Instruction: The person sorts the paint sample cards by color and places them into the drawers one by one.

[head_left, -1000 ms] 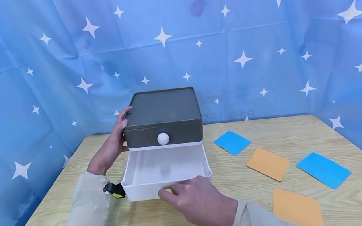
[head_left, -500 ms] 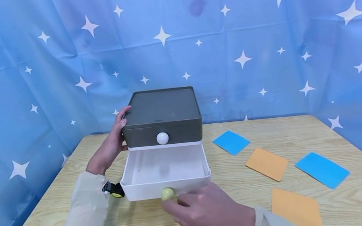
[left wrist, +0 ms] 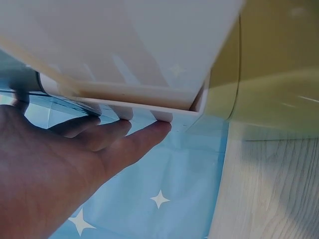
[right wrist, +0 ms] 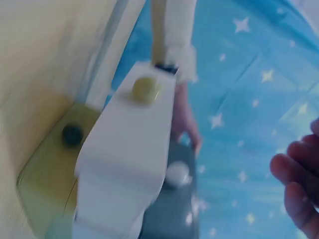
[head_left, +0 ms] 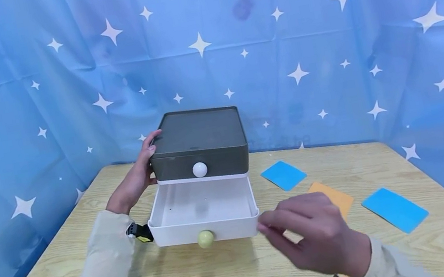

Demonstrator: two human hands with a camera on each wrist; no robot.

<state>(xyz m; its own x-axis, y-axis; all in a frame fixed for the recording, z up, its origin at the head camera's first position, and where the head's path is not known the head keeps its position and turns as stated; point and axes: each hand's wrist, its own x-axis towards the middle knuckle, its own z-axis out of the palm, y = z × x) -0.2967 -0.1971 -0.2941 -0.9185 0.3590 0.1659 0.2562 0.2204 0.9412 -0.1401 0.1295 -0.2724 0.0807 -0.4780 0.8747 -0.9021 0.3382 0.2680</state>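
Note:
A small drawer unit (head_left: 202, 129) with a dark grey top stands on the table. Its white drawer (head_left: 233, 225) is pulled out and bare inside, with a green knob (head_left: 206, 239) on the front. Above it, the grey drawer with a white knob (head_left: 200, 169) is closed. My left hand (head_left: 134, 183) rests against the unit's left side; in the left wrist view its straight fingers (left wrist: 144, 139) touch the wall. To the right of the white drawer, my right hand (head_left: 310, 232) hovers with loosely bent fingers, holding nothing.
Blue cards (head_left: 395, 209) and orange cards (head_left: 339, 197) lie on the table's right side, partly hidden by the right hand. Below the white drawer, a yellow-green level (right wrist: 45, 174) with a dark knob (right wrist: 72, 135) shows. A blue starry curtain (head_left: 321, 42) encloses the table.
My right hand has let go of the green knob and moved right, away from the drawer, passing over the orange cards. The left hand and the drawer have stayed put.

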